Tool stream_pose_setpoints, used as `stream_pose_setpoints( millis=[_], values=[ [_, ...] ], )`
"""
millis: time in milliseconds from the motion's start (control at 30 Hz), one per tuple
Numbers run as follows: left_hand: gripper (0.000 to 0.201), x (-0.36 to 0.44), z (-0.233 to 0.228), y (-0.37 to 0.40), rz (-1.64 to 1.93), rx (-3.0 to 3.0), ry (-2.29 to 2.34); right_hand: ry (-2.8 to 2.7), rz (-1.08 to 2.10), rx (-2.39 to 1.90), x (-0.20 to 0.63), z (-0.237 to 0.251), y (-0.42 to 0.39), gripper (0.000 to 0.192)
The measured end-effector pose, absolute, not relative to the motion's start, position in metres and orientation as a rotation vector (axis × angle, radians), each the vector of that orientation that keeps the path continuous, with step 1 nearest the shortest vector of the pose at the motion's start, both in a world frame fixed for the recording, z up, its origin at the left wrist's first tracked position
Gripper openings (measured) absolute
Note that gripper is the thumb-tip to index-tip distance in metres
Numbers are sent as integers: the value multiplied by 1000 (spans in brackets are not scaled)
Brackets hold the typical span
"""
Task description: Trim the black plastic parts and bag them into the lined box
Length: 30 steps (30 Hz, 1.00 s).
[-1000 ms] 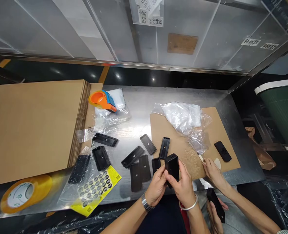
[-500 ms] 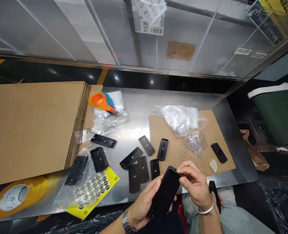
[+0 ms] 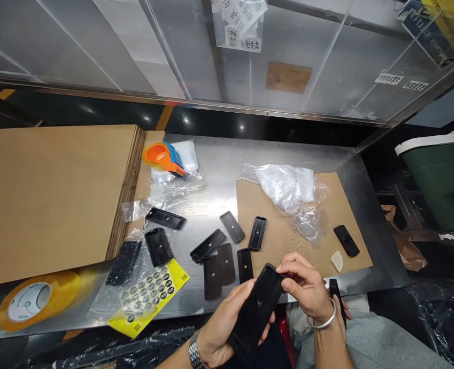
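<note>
Partly hidden, black tray [image 3: 256,309] in left hand [image 3: 221,328], right hand [image 3: 306,284] covering top

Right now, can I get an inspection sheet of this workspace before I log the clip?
Surface: steel table, partly covered by a cardboard sheet.
Job's things: black tray held in both hands; loose black trays lie flat on the steel.
Clutter: plastic bags, yellow sticker sheet, tape roll, orange tape dispenser, stacked cardboard.
Hands: left hand cradles the tray; right hand pinches its far end.
Cables: nothing seen.
Surroundings: clear panel behind, green bin to the right.
</note>
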<state>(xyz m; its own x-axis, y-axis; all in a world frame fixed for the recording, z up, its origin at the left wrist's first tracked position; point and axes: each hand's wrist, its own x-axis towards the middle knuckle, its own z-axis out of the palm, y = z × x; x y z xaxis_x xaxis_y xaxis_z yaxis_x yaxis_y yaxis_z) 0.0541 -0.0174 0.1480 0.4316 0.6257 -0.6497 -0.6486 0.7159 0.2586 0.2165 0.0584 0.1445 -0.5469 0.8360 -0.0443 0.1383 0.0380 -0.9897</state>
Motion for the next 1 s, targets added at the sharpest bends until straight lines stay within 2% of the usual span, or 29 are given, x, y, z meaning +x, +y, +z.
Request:
stream_pose_setpoints(
  millis=[167,300,467,600,700,833,1000],
  values=[
    [37,57,149,-14,766,-116,809,-1631,1574,-976,217,138,60,10],
    [39,59,149,-11,758,-152,811,-1586,1609,-994,218,129,60,14],
    [43,60,148,-9,718,-213,768,-1407,1716,-1023,219,122,61,11],
    [46,59,147,-8,717,-226,743,-1483,1686,-1029,219,122,62,16],
    [46,59,146,-8,706,-236,734,-1435,1682,-1035,219,120,62,12],
    [43,59,144,-7,734,-242,772,-1308,1710,-1045,216,109,60,14],
    [31,56,147,-4,828,-211,655,-1200,1595,-1105,210,97,58,10]
  ],
)
